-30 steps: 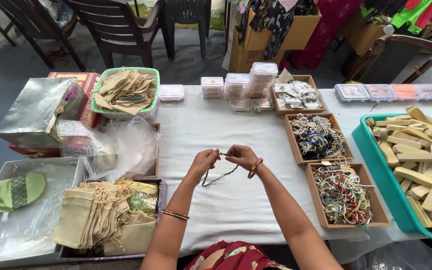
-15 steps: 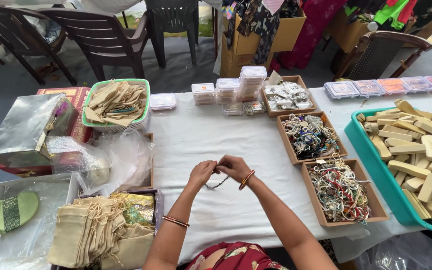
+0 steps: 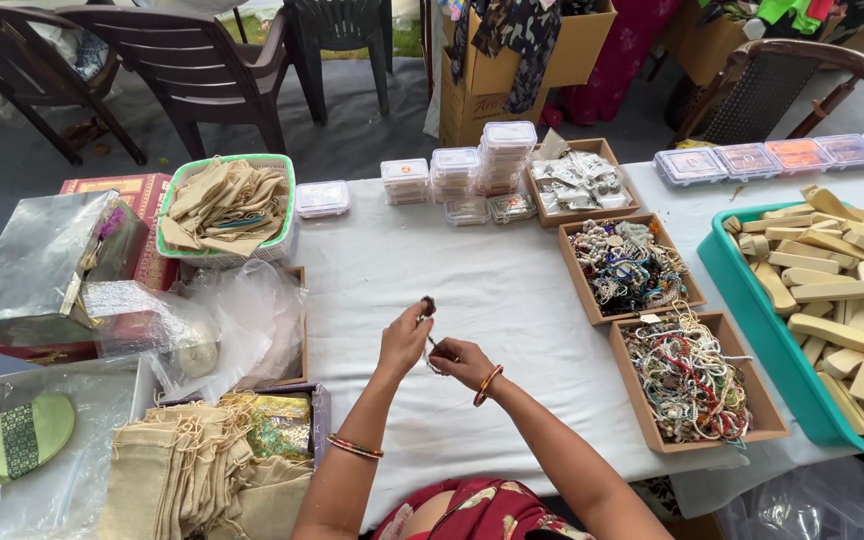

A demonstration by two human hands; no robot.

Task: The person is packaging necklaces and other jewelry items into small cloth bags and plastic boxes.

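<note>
Both hands, left hand and right hand, pinch a barely discernible beaded string.

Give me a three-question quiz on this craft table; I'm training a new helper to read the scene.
1. True or false: the left hand is raised above the right hand.
2. What fills the teal tub? A) cloth pouches B) pale wooden blocks C) beads
3. What colour is the basket of cloth pouches?

Key: 1 true; 2 B; 3 green.

white cloth lies bare mid-table (trays crowd the right).
</note>
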